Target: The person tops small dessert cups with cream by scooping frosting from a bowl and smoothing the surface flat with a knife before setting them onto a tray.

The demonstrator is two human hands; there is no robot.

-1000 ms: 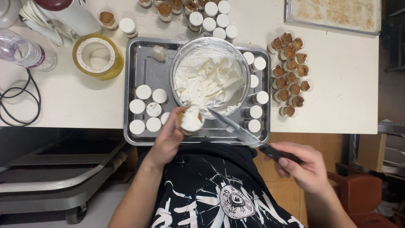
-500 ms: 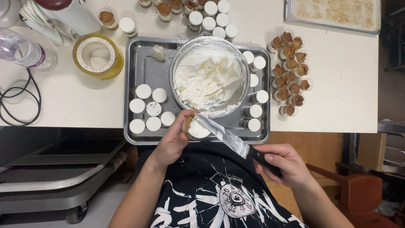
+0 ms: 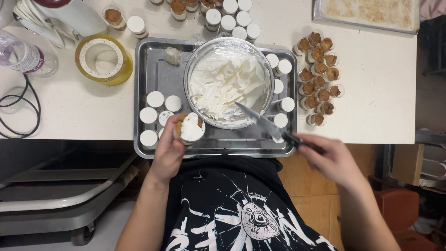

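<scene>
White cream (image 3: 223,88) fills the glass bowl (image 3: 191,88), which sits in the middle of the metal tray (image 3: 155,69) near the front edge of the tabletop (image 3: 83,111). The left hand (image 3: 168,151) is wrapped around a small cup (image 3: 189,128) with a brown crumb base, tilted toward the person and already capped with cream; it hovers over the tray's front edge, just left of the bowl. The right hand (image 3: 332,160) is closed on the dark handle of a knife (image 3: 262,122), out past the tray's front right corner, and the blade reaches back over the bowl's rim with its tip in the cream.

By my reading, the step in hand is loading the blade for another pass. To do it well, take only a modest amount on the flat of the blade, so none drops on the tray between bowl and cup. Keeping the cup close to the bowl's rim shortens that carry. Holding the cup by its lower wall keeps the fingers off the top, and a level stroke across the mouth should leave a flat surface like the finished cups (image 3: 155,100) at the tray's left side. Unfilled crumb cups (image 3: 318,79) wait in a cluster toward the tabletop's right edge.
</scene>
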